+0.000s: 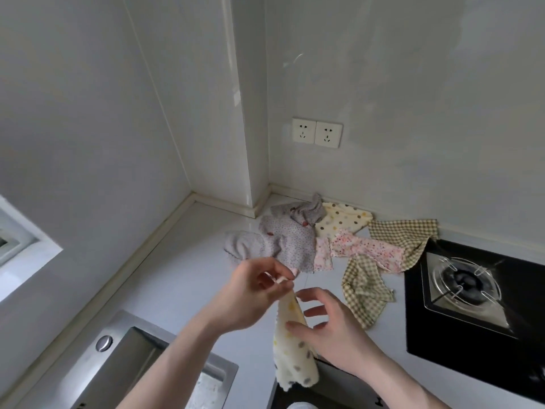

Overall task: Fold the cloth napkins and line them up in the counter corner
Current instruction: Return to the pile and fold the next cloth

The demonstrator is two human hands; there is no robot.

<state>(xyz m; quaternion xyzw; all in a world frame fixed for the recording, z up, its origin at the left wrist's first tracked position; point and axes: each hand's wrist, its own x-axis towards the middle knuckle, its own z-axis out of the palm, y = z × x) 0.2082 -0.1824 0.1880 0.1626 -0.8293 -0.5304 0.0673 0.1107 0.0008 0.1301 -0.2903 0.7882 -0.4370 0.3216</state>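
The left hand (259, 286) pinches the top edge of a cream dotted napkin (292, 346) hanging above the bench's near edge; the right hand (327, 323), fingers spread loosely, touches its side. Find the opposite corner, pull taut, then fold. Unfolded napkins (321, 243) lie heaped toward the far corner.

White counter (188, 261), crumpled napkins (324, 240) heaped in its corner.

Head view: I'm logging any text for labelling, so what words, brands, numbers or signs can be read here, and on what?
None can be read.
Wall sockets: slots only, no legible marking.
Gas hob: no legible brand or number.
Dotted napkin in the hands: pattern only, no text.
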